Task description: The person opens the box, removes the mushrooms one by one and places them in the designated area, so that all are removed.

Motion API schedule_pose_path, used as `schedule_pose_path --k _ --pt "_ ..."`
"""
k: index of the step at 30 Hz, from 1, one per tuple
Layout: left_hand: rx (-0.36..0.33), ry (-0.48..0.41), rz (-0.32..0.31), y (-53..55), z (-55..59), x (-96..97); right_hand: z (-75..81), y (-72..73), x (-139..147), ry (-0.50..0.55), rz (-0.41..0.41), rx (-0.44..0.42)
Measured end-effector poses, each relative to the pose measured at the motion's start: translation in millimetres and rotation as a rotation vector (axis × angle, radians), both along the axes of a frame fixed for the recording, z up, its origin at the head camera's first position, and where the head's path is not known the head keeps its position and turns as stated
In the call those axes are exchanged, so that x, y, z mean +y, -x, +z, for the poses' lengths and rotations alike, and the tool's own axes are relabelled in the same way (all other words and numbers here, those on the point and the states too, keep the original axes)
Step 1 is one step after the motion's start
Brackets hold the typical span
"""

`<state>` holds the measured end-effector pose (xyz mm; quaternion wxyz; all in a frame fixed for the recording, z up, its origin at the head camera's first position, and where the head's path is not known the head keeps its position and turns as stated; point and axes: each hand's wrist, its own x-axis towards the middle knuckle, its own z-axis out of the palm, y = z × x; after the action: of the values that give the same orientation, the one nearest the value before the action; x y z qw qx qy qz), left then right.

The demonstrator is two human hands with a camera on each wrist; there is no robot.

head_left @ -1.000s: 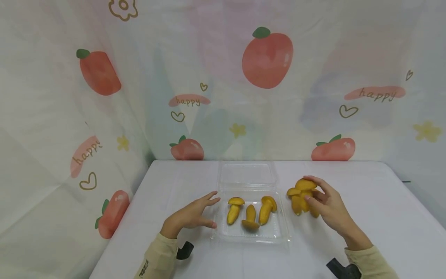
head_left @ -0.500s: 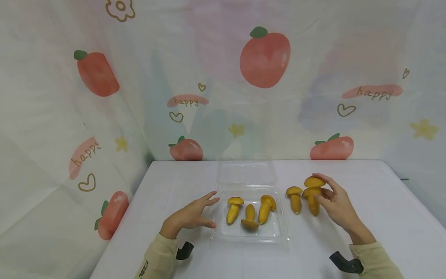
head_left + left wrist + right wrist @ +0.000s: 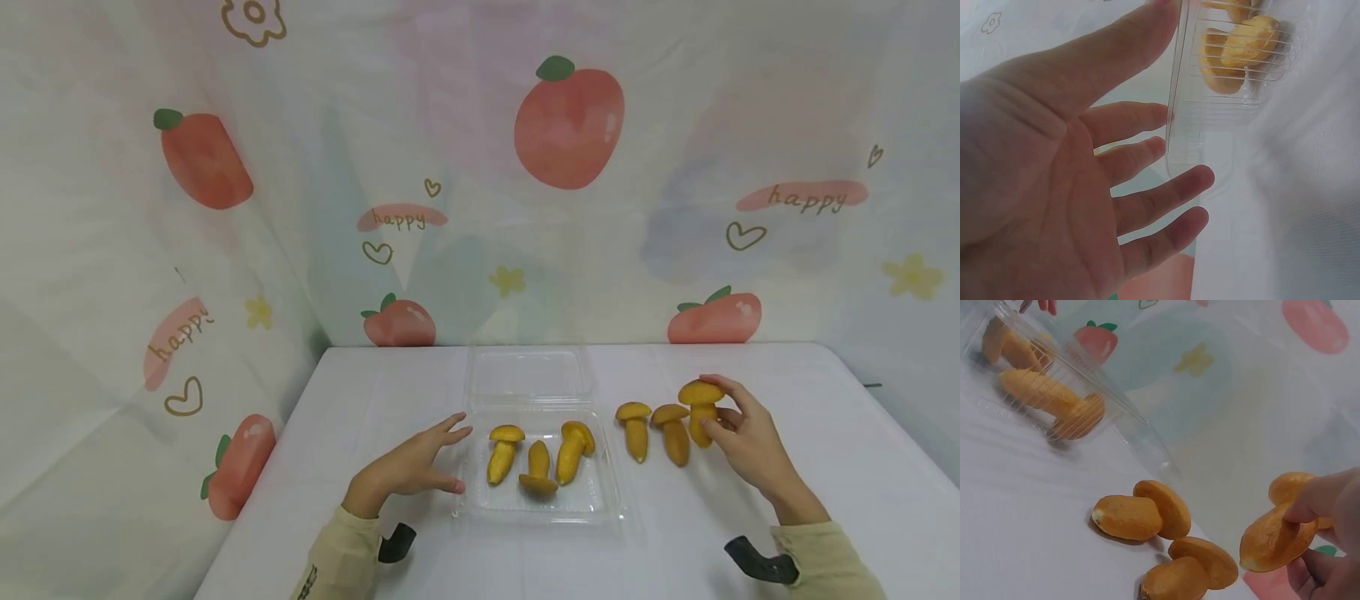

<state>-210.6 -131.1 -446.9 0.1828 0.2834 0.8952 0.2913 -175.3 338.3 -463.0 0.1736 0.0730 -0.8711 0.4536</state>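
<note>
My right hand (image 3: 753, 437) pinches a yellow-brown mushroom (image 3: 702, 404) between thumb and fingers, cap up, at the right of the table; the right wrist view shows its stem tip raised off the cloth. To its left lie two more mushrooms, a near one (image 3: 672, 433) and a farther one (image 3: 634, 431). A clear plastic clamshell box (image 3: 487, 498) stands with its lid (image 3: 532, 375) folded back, holding a left mushroom (image 3: 503, 454), a middle one (image 3: 538, 471) and a right one (image 3: 574, 450). My left hand (image 3: 408, 462), fingers spread, is at the box's left side.
A white cloth covers the table (image 3: 570, 562). Behind it hangs a pale curtain (image 3: 480, 167) printed with red fruit, hearts and the word "happy"; it also runs along the left side. Dark wrist-camera mounts show by both sleeves.
My right hand has moved right with one mushroom. Two other mushrooms, earlier bunched with it, now lie apart on the table. My left hand has stayed by the box.
</note>
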Motion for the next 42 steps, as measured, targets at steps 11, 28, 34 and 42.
schedule_pose_path --k 11,28,34,42 --pt "0.01 0.008 -0.011 1.3 -1.6 -0.5 -15.4 3.4 16.3 -0.057 -0.034 -0.114" --pt "0.026 0.023 -0.006 1.6 -1.9 0.1 -26.1 5.2 31.6 -0.079 -0.059 -0.221" --pt "0.011 0.026 0.008 0.4 0.1 0.3 -30.1 7.0 34.7 -0.084 -0.052 -0.272" --pt "0.002 0.03 0.013 -0.5 1.1 0.3 -35.8 8.2 37.5 -0.074 -0.035 -0.296"
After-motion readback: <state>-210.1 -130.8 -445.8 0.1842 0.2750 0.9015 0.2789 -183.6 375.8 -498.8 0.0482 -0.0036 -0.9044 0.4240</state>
